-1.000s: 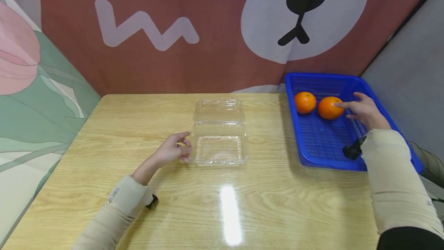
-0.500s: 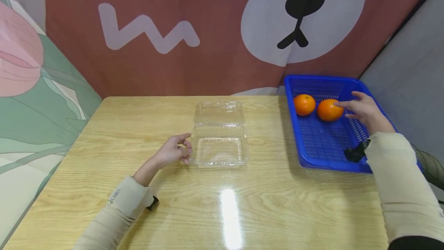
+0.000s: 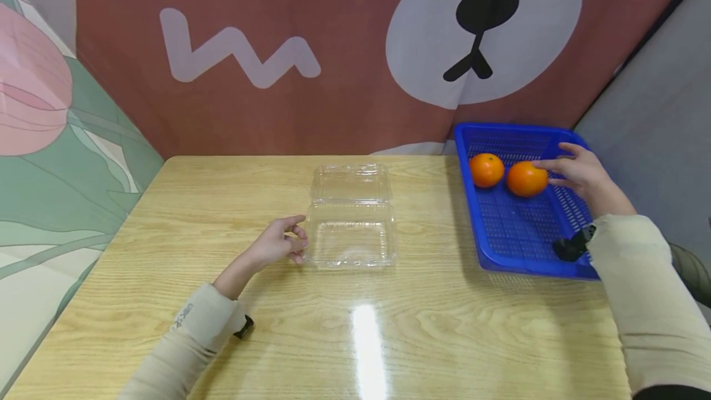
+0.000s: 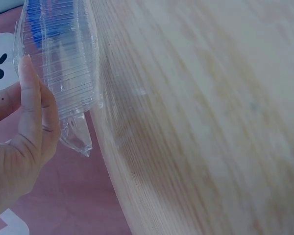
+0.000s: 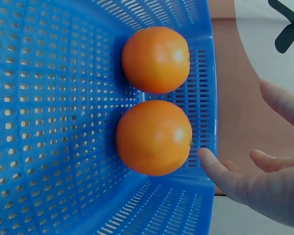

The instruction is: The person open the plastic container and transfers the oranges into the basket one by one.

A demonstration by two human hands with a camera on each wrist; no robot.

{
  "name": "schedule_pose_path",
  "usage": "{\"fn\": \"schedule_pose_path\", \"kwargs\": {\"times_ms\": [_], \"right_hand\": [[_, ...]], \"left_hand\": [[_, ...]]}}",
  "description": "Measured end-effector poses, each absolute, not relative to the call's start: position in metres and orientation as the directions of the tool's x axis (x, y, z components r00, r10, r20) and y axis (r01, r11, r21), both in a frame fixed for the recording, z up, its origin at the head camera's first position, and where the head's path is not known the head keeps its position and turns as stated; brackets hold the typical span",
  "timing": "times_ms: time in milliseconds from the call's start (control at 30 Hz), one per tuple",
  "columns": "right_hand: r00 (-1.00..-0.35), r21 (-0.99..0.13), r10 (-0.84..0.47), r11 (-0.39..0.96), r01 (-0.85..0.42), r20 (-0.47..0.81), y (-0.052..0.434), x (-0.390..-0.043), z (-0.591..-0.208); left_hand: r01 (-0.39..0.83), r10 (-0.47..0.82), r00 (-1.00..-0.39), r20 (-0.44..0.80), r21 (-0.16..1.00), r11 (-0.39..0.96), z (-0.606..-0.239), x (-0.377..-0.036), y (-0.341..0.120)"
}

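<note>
A clear plastic clamshell box (image 3: 351,236) stands on the table with its lid (image 3: 351,183) laid back behind it. At the box's left side is my left hand (image 3: 278,241), the index finger stretched to the upper part of that side and the other fingers loosely bent; in the left wrist view a fingertip (image 4: 25,61) meets the ribbed clear wall. My right hand (image 3: 580,175) hovers with spread fingers over the right one of two oranges (image 3: 526,179). In the right wrist view a gap shows between the hand and that orange. The other orange (image 3: 486,170) lies to its left.
Both oranges sit toward the back of a blue perforated plastic basket (image 3: 479,258) on the right side of the wooden table (image 3: 422,350). A printed brown cloth (image 3: 355,110) hangs behind the table, and a grey panel (image 3: 661,110) stands at the right.
The head view has tilted slightly, so the scene sits a little lower. My right hand has edged slightly over the right orange; the left hand stays beside the box.
</note>
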State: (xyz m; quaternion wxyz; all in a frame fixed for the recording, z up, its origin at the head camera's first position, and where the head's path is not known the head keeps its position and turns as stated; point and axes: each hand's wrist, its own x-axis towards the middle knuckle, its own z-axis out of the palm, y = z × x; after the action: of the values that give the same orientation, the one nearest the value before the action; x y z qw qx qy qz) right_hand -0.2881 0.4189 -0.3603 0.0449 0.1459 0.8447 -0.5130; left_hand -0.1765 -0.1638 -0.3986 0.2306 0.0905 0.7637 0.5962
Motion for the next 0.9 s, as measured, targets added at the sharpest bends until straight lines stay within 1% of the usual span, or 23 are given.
{"fn": "schedule_pose_path", "kwargs": {"times_ms": [133, 200, 300, 367, 433, 533, 667, 767, 900], "right_hand": [[-0.958, -0.89, 0.218, 0.376, 0.257, -0.184, 0.477, -0.337, -0.419], [-0.962, -0.906, 0.217, 0.351, 0.236, -0.166, 0.485, -0.346, -0.43], [-0.968, -0.918, 0.188, 0.329, 0.222, -0.167, 0.485, -0.349, -0.429], [-0.967, -0.909, 0.185, 0.345, 0.233, -0.177, 0.476, -0.343, -0.421], [-0.965, -0.9, 0.187, 0.362, 0.242, -0.184, 0.46, -0.332, -0.405], [-0.971, -0.883, 0.162, 0.41, 0.228, -0.176, 0.42, -0.301, -0.368], [-0.984, -0.877, 0.079, 0.445, 0.179, -0.161, 0.369, -0.26, -0.317], [-0.983, -0.875, 0.067, 0.448, 0.184, -0.172, 0.35, -0.247, -0.299], [-0.982, -0.879, 0.048, 0.44, 0.184, -0.182, 0.34, -0.242, -0.291]], "left_hand": [[-0.136, 0.41, -0.879, -0.245, 0.951, 0.277, -0.397, -0.176, -0.164], [-0.135, 0.408, -0.88, -0.244, 0.951, 0.279, -0.397, -0.176, -0.163], [-0.129, 0.408, -0.881, -0.241, 0.951, 0.282, -0.397, -0.175, -0.164], [-0.125, 0.412, -0.88, -0.238, 0.951, 0.282, -0.398, -0.175, -0.164], [-0.122, 0.416, -0.879, -0.233, 0.953, 0.277, -0.399, -0.175, -0.164], [-0.116, 0.42, -0.879, -0.226, 0.956, 0.27, -0.4, -0.175, -0.164], [-0.11, 0.42, -0.88, -0.22, 0.956, 0.272, -0.4, -0.174, -0.164], [-0.103, 0.42, -0.881, -0.216, 0.956, 0.275, -0.399, -0.173, -0.164], [-0.107, 0.417, -0.882, -0.22, 0.955, 0.277, -0.398, -0.173, -0.163]]}}
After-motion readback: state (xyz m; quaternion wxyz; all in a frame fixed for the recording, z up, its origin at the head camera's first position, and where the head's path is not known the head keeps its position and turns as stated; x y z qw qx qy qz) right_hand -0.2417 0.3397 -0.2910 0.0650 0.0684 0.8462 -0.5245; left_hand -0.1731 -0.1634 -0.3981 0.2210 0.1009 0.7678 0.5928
